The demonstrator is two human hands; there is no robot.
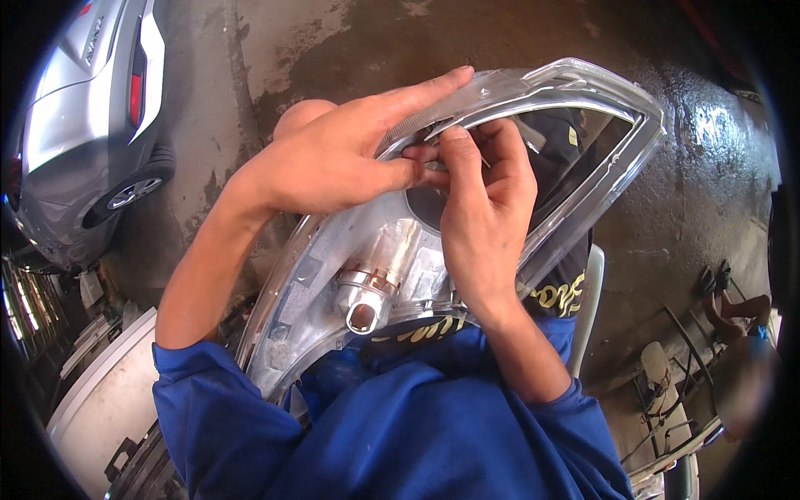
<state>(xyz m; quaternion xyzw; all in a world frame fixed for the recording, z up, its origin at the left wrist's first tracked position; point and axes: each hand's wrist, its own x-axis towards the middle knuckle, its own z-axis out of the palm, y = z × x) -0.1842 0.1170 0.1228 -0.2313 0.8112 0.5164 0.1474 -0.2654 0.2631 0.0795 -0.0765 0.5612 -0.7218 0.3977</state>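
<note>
A silvery, curved car headlight bezel (283, 275) lies across my lap, with its wide end at the upper right. A round chrome lamp socket (364, 304) stands out of its lower part. My left hand (333, 154) is closed over the bezel's upper rim, index finger stretched along the edge and thumb underneath. Close beside it, my right hand (492, 208) pinches at the inner edge of the rim, thumb against bent fingers. A thin, wire-like piece shows by the right fingers, but most of what they hold is hidden. Both sets of fingertips nearly meet.
A grey car (83, 125) is parked at the left. Below it stands a white panel (108, 392). A pale chair edge (590, 308) shows beside my leg. Another person (746, 375) sits at the far right near metal frames. The concrete floor (700, 167) is wet there.
</note>
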